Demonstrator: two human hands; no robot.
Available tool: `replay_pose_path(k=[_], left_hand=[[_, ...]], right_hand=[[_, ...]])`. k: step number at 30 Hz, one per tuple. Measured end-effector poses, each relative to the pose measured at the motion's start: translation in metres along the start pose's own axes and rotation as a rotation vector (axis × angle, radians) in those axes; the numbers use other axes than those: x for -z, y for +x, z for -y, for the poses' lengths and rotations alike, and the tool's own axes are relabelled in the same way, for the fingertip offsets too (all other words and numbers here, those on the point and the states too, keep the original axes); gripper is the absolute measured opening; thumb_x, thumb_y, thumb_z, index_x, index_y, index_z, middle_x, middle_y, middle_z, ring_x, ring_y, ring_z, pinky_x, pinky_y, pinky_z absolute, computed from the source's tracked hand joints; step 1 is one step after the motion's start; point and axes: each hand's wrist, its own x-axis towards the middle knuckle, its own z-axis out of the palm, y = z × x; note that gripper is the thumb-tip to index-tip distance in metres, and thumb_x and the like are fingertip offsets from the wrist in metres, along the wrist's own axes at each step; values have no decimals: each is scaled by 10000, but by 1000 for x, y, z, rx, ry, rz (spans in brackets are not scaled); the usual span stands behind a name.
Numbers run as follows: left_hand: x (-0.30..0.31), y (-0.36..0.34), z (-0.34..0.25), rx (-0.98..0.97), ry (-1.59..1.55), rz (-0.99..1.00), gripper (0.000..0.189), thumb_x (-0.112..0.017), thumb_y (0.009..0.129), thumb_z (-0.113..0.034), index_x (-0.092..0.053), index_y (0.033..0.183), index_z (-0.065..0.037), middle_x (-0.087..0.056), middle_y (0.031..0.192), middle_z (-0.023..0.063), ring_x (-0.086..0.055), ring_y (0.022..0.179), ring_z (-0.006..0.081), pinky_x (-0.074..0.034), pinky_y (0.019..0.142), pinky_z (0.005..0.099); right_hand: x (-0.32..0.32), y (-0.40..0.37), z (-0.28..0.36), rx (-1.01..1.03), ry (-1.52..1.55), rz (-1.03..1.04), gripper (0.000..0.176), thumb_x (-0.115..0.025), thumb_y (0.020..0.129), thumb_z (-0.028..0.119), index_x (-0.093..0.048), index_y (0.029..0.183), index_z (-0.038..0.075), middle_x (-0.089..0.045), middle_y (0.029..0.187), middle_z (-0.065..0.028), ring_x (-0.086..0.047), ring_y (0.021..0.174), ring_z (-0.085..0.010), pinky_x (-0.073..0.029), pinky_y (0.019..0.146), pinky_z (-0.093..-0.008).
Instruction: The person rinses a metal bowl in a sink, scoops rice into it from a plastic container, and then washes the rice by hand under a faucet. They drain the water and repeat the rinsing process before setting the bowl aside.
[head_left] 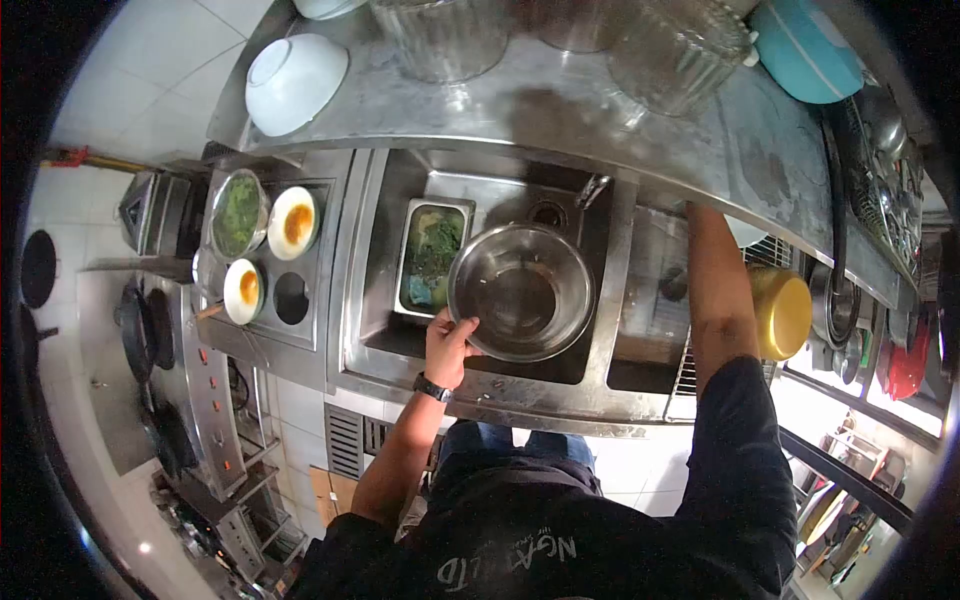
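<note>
**Bowl Over the Sink, Rinse Half Done**

The left hand (450, 345) is holding the steel bowl (520, 292) by its near rim, over the sink (395, 340). A little water is sitting inside, so the rinsing looks half done. Just past that grip, a tray of greens (432, 258) is waiting. The right hand is hiding behind the shelf (560, 110), so I cannot tell its grip.

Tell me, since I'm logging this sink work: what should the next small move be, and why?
Probably slide the steel bowl under the faucet: the left hand grips its rim over the sink, the spout sits past its far edge, and the right hand is hidden beneath the shelf.
</note>
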Motion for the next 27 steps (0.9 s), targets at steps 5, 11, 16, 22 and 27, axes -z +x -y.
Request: replay_pose_path(k=[5, 11, 16, 22, 27], left_hand=[[-26, 31, -2, 47, 37, 6, 71, -624, 797, -62, -572, 838, -38, -467, 644, -7, -544, 541, 118, -585, 476, 354], [-85, 45, -18, 7, 138, 97, 84, -599, 777, -20, -573, 849, 13, -546, 735, 69, -599, 613, 201, -592, 484, 404], [-114, 50, -14, 12, 223, 211, 155, -536, 764, 16, -576, 911, 43, -589, 823, 126, -631, 659, 263, -598, 515, 436], [-99, 45, -47, 184, 320, 183, 137, -551, 721, -9, -577, 855, 5, -540, 749, 61, -588, 604, 204, -599, 518, 441], [-105, 28, -69, 147, 342, 174, 179, -598, 721, -24, -425, 736, -65, -406, 670, 0, -425, 500, 123, -593, 545, 463]], right_hand=[[18, -52, 35, 136, 61, -171, 400, -509, 857, 396, -638, 966, 34, -642, 917, -151, -606, 857, -290, -470, 792, -402], [22, -162, 103, 448, 327, 811, 371, -546, 842, 361, -625, 1019, 44, -628, 984, -157, -598, 896, -292, -466, 805, -412], [-31, -167, 131, 749, 6, 651, 317, -568, 807, 307, -607, 1059, 120, -592, 1118, -115, -515, 1094, -299, -390, 979, -394], [-16, -179, 146, 1115, 216, 358, 234, -613, 748, 228, -614, 944, 101, -576, 1062, -92, -522, 1035, -286, -456, 880, -387], [-8, -131, 127, 642, 58, 491, 246, -639, 734, 219, -617, 939, 84, -613, 988, -104, -576, 928, -305, -466, 848, -392]])
